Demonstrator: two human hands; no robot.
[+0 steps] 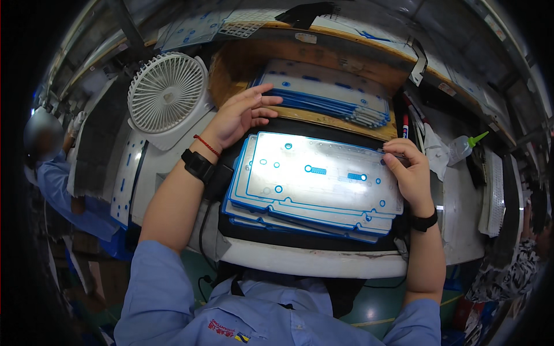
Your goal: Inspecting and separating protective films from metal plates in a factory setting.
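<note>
In front of me lies a stack of flat metal plates (pixel 323 187) with blue edges, blue-ringed holes and two small slotted patches. The sheets are unevenly aligned, fanned out at the left and near sides. My right hand (pixel 411 173) pinches the top plate's far right corner between thumb and fingers. My left hand (pixel 245 115) is open, its fingers spread in front of the left end of a second stack of similar plates (pixel 323 86). That farther stack rests in a wooden shelf bay. Whether my left fingertips touch it I cannot tell.
A white fan (pixel 168 95) stands at the left. On the right are a clear bottle with a green nozzle (pixel 461 149), white tissue (pixel 437 153) and a red marker (pixel 405 126). A wooden ledge (pixel 346 43) runs above the bay. Far left, a co-worker in blue (pixel 75 190) is visible.
</note>
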